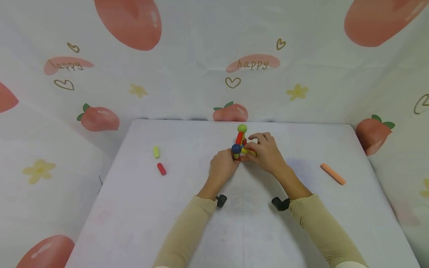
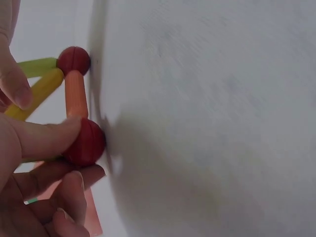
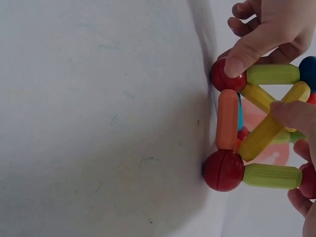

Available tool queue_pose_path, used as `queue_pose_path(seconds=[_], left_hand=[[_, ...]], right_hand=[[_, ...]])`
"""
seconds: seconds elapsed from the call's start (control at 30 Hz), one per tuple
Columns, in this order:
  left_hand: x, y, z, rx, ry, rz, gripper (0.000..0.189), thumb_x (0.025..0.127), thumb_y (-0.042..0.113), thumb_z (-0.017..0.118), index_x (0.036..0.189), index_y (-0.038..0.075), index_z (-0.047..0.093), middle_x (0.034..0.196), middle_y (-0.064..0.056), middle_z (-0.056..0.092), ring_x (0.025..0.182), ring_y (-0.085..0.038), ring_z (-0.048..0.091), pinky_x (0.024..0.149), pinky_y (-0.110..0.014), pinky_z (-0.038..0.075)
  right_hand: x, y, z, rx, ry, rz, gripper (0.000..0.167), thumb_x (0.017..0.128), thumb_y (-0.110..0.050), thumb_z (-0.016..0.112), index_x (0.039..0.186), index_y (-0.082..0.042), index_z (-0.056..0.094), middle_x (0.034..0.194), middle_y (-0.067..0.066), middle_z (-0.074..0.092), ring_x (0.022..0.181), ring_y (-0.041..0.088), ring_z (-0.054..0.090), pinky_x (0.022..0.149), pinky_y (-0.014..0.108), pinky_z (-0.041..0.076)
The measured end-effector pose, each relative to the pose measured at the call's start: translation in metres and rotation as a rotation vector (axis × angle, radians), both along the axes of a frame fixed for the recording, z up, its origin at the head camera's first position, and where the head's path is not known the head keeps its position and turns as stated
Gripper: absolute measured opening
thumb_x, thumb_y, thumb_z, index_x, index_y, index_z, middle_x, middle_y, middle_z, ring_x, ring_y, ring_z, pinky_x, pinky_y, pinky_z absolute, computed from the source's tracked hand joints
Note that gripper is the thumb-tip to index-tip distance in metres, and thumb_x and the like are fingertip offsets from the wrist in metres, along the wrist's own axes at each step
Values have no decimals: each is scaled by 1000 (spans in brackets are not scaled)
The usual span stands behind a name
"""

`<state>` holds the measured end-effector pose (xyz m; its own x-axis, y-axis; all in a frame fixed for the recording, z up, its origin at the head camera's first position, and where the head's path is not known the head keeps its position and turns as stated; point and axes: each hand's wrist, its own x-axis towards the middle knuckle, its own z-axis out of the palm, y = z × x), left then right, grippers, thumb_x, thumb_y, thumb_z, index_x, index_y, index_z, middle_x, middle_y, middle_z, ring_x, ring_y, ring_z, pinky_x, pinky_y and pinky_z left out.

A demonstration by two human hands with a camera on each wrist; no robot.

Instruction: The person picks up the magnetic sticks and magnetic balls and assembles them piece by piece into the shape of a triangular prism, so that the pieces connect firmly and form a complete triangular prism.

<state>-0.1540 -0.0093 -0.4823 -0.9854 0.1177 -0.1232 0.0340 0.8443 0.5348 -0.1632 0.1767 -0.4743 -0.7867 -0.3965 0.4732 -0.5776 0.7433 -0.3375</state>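
Note:
A frame of coloured sticks and balls stands on the table between both hands. My left hand (image 1: 223, 163) pinches a red ball (image 2: 88, 142) at its lower corner, thumb on top. My right hand (image 1: 266, 154) grips a yellow stick (image 3: 269, 129) that runs diagonally across the frame, its lower end right at another red ball (image 3: 223, 170). An orange stick (image 3: 227, 119) spans these two red balls. Green sticks (image 3: 272, 177) rise from them. A blue ball (image 1: 236, 149) tops the near corner and a green ball (image 1: 242, 128) the far one, with a red stick (image 1: 239, 138) between.
Left of the hands, a short yellow-green stick (image 1: 156, 152) and a short red stick (image 1: 161, 169) lie on the white table (image 1: 134, 223). A longer orange stick (image 1: 333, 174) lies at the right. Behind the table hangs a peach-printed cloth (image 1: 187, 74).

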Motion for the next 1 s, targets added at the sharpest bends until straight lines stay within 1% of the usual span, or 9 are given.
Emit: queue_pose_path(seconds=[0.1,0.23,0.33,0.4,0.5,0.57,0.67,0.77,1.0], left_hand=[[1,3,2,-21,5,10,15,91,21,75,96,8,71,85,-5,74,70,-18,67,64,-37,57],[1,4,2,-34,8,22,16,90,21,75,97,7,71,86,-5,75,72,-20,70,65,-39,57],[0,4,1,-29,4,14,17,90,22,75,99,7,71,88,-5,75,74,-20,71,67,-40,58],[-1,4,1,-27,3,3,19,90,21,75,101,7,72,90,-5,76,75,-20,71,68,-39,58],[-2,3,2,-31,-1,1,19,90,21,75,101,6,72,90,-5,76,75,-20,71,68,-39,58],[-2,4,1,-34,-1,3,19,90,22,75,101,6,72,89,-5,76,75,-20,71,68,-39,59],[-2,4,0,-28,-8,3,21,90,22,76,103,6,72,90,-5,76,75,-20,71,71,-40,60],[-2,4,1,-23,-13,-2,21,90,22,76,103,6,72,91,-6,76,75,-20,71,72,-40,60],[-3,2,3,-28,-15,-5,20,89,20,76,102,6,71,90,-5,76,75,-20,70,71,-40,59]], right_hand=[[0,0,-1,-6,-14,1,36,70,-25,94,100,-14,78,122,17,64,109,39,52,90,52,43],[0,4,-1,-77,-88,-32,57,72,-24,94,121,-9,70,132,20,58,115,39,50,94,53,44],[2,14,-4,-231,-248,-93,80,74,-25,93,142,-8,55,138,19,53,123,36,46,99,52,45],[2,24,-9,-369,-411,-127,86,77,-25,91,149,-9,46,140,17,52,125,34,47,99,50,46],[3,34,-20,-454,-622,-162,77,81,-30,87,144,-10,49,134,14,57,118,31,55,96,43,48],[2,36,-29,-434,-691,-157,64,84,-30,85,136,-9,55,128,13,60,110,31,61,94,41,50],[3,36,-37,-379,-668,-142,45,84,-25,85,121,-8,64,116,12,64,100,29,65,91,40,53],[3,35,-41,-391,-632,-145,34,84,-18,85,112,-9,68,110,11,65,95,28,65,89,40,53],[7,31,-42,-438,-658,-181,32,86,-15,82,115,-7,70,108,13,63,98,26,59,85,36,50]])
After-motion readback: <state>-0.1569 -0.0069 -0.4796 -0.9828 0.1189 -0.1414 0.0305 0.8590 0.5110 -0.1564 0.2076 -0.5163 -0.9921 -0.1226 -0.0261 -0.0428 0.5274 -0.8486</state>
